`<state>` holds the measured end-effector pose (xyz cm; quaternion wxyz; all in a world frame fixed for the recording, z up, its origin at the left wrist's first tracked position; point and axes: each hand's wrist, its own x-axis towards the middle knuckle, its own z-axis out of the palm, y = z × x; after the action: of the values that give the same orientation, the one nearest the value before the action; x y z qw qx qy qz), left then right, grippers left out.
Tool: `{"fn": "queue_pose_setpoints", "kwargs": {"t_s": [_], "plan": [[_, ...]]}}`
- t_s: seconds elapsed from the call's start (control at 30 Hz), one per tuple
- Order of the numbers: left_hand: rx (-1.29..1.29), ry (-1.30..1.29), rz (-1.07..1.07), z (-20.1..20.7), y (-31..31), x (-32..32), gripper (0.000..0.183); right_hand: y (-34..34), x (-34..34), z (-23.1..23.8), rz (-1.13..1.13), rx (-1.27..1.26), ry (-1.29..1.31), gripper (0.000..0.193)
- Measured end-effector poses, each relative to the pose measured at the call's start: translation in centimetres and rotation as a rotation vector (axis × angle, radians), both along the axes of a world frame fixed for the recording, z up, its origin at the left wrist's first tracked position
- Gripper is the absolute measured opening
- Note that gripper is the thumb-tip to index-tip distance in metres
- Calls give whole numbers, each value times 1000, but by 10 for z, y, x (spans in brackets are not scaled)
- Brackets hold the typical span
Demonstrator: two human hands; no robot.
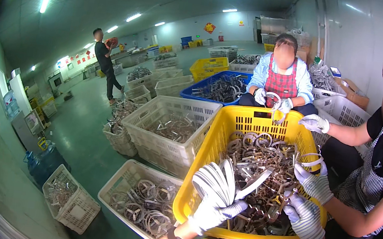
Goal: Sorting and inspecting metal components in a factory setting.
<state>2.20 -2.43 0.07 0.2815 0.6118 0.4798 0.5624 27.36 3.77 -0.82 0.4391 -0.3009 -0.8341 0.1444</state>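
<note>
My left hand (214,213), in a white knit glove, is closed around a fanned bunch of curved metal bands (216,181). One band sticks out to the right over the big yellow crate (246,236). Inside the crate lies a tangled heap of brownish and silvery metal bands and clamp parts (263,167). At the heap's right side my right hand (306,220), in a striped glove, has its fingers drawn together. What they pinch is too small to make out.
A co-worker's gloved hand (313,182) holds a band at the crate's right side. Across from me another person (282,78) handles a ring-shaped band. White crates (172,116) of metal parts stand to the left, a blue crate (190,92) behind. Someone walks (105,64) farther back.
</note>
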Motion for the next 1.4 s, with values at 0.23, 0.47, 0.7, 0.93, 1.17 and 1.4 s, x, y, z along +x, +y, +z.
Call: {"fn": "queue_pose_setpoints", "kwargs": {"t_s": [0.23,0.47,0.7,0.93,1.17,1.4], "plan": [[261,844,303,24,-8,43,41,-5,-4,-2,-73,4,21,22],[-26,-294,19,9,6,7,56,-9,-16,-1,204,-986,345,18],[-3,-207,-67,-7,14,14,79,-10,-14,-1,288,-1213,438,32],[-57,-142,-117,-7,12,16,82,-12,-14,-9,408,-1236,543,29],[44,-121,-103,-24,8,38,65,-17,-26,-4,293,-1063,567,20],[84,-217,48,-4,27,17,72,-13,-17,-2,366,-1248,673,26]]}}
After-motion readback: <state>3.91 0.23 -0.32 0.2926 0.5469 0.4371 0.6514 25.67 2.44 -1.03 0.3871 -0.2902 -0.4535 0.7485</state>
